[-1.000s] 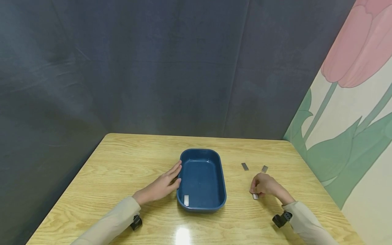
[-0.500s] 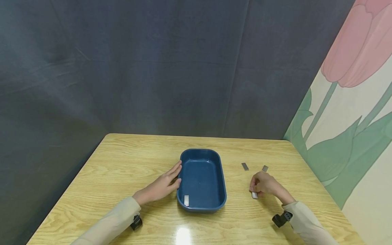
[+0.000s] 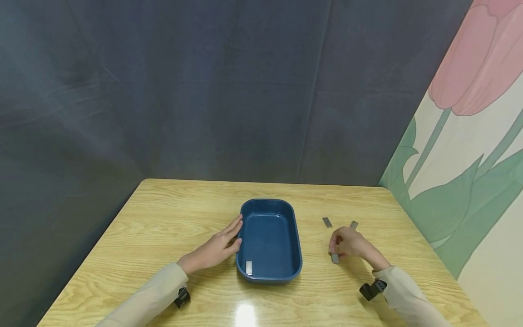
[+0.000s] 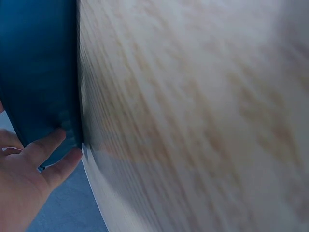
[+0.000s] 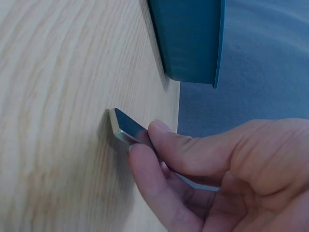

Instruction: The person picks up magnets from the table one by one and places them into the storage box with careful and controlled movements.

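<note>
In the head view, my left hand [image 3: 215, 249] rests its extended fingers on the left side of a deep blue rectangular bin [image 3: 299, 249]. The left wrist view has its fingers [image 4: 44, 147] against the bin's outer wall [image 4: 41, 63]. To the right of the bin, my right hand [image 3: 350, 242] pinches a small shiny rectangular metal block [image 3: 335, 258] between thumb and fingers. Close up, that metal block [image 5: 126, 126] is tilted, one end near the tabletop; whether it touches is unclear. A similar bright block [image 3: 249, 267] lies inside the bin's near left corner.
Two more small metal blocks lie on the wooden table [image 3: 175, 213]: a dark block [image 3: 327, 222] beyond my right hand, and another block [image 3: 353, 225] partly behind that hand. A dark curtain [image 3: 229, 91] hangs behind; a flower-painted wall [image 3: 461, 204] borders the right side.
My right hand has shifted slightly left toward the bin with the metal block, whose visible face now looks darker. The left hand and bin have stayed put.
</note>
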`<action>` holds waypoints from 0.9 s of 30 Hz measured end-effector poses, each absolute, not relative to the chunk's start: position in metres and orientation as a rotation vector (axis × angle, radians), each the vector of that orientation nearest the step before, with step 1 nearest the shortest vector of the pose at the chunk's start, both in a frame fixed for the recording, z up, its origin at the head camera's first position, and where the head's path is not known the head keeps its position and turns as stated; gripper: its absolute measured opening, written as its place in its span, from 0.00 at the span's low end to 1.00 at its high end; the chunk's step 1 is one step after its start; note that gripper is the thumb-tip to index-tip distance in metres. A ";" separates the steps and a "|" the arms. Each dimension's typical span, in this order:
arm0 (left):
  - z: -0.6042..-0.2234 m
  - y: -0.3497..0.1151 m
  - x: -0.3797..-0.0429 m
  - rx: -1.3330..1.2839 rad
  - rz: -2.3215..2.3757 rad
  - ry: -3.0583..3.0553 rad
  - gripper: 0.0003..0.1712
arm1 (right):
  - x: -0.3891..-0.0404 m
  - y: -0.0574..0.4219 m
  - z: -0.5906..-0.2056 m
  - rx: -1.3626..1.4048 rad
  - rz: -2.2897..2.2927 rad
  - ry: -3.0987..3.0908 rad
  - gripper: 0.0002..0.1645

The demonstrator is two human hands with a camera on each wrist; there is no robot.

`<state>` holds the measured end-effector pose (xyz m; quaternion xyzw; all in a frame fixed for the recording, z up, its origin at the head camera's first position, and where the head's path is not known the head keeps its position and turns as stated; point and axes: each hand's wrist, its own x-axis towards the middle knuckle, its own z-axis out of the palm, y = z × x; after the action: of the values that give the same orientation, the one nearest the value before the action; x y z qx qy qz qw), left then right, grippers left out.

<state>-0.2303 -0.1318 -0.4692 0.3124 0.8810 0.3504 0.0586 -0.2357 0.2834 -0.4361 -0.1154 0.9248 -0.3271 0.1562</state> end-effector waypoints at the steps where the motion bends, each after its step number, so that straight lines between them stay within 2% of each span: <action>1: -0.469 -0.132 -0.230 0.945 1.063 2.668 0.36 | -0.236 0.283 -0.436 -0.341 -0.947 2.644 0.07; 27: -0.470 -0.131 -0.230 0.948 1.055 2.680 0.36 | -0.239 0.277 -0.432 -0.318 -0.962 2.679 0.08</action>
<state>-0.2304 -0.1315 -0.4699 0.3122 0.8825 0.3474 0.0549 -0.2393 0.2769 -0.4316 -0.1098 0.9264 -0.3326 0.1383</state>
